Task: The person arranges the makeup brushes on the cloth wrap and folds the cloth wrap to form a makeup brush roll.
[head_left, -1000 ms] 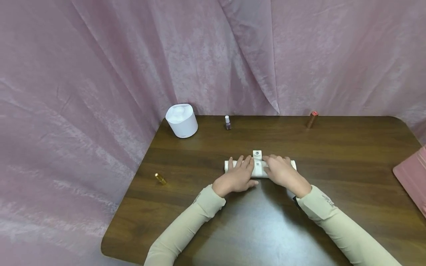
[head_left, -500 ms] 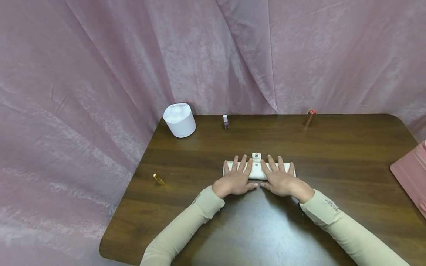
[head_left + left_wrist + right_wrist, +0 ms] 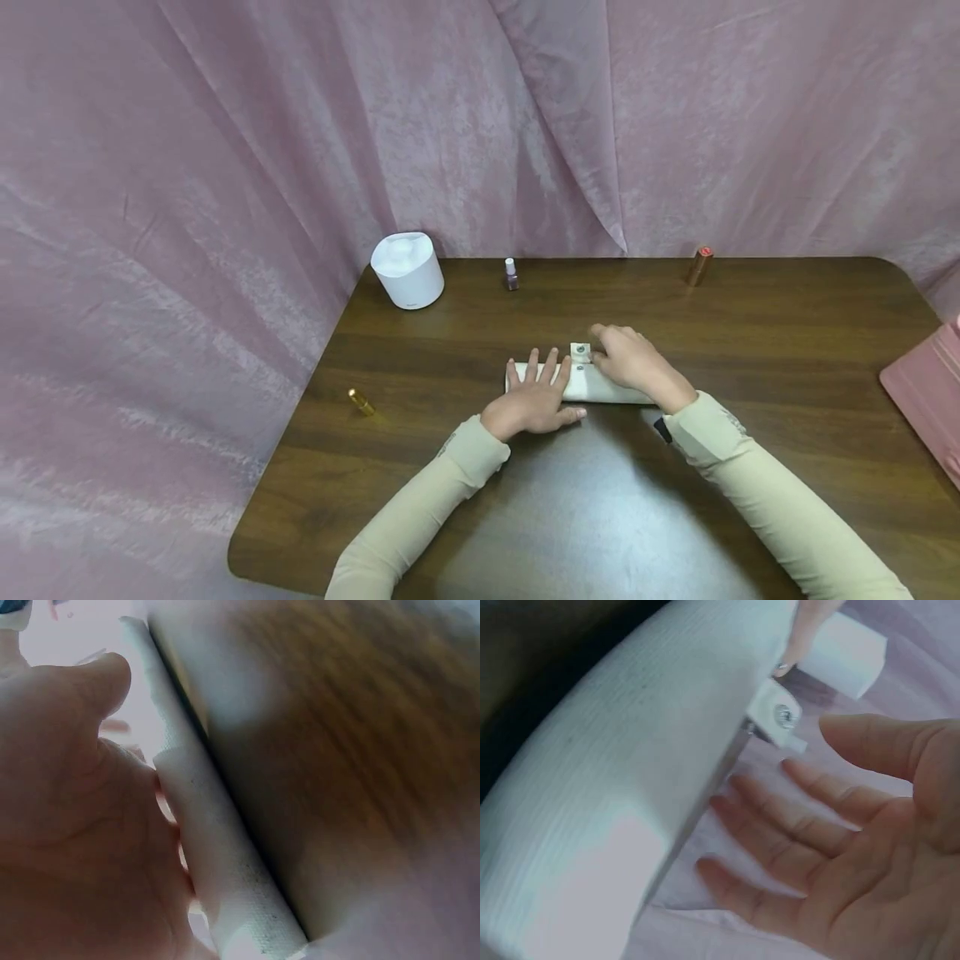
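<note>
A slim cream-white case (image 3: 611, 392) with a folded, roll-like front edge lies across the middle of the table. From its far side sticks a short tab (image 3: 581, 352) bearing a metal snap. My left hand (image 3: 531, 406) rests on the left half, fingers spread and straight, thumb along the near side. Just right of the tab, my right hand (image 3: 630, 360) hovers over the case's far edge. In the right wrist view its fingers are loosely bent and hold nothing, beside the case (image 3: 622, 750) and the snap tab (image 3: 776, 712). The left wrist view shows the case's rounded front edge (image 3: 217, 832).
At the back stand a white tub (image 3: 408, 279), a small white-capped bottle (image 3: 512, 275) and a brown tube with a red top (image 3: 700, 268). A gold tube (image 3: 362, 402) lies at left, a pink case (image 3: 926, 400) at the right edge. Pink curtain (image 3: 450, 125) hangs behind.
Both hands lay spread on the case half a second ago. The right has since lifted off and moved away from me, towards the snap tab; the left stays in place.
</note>
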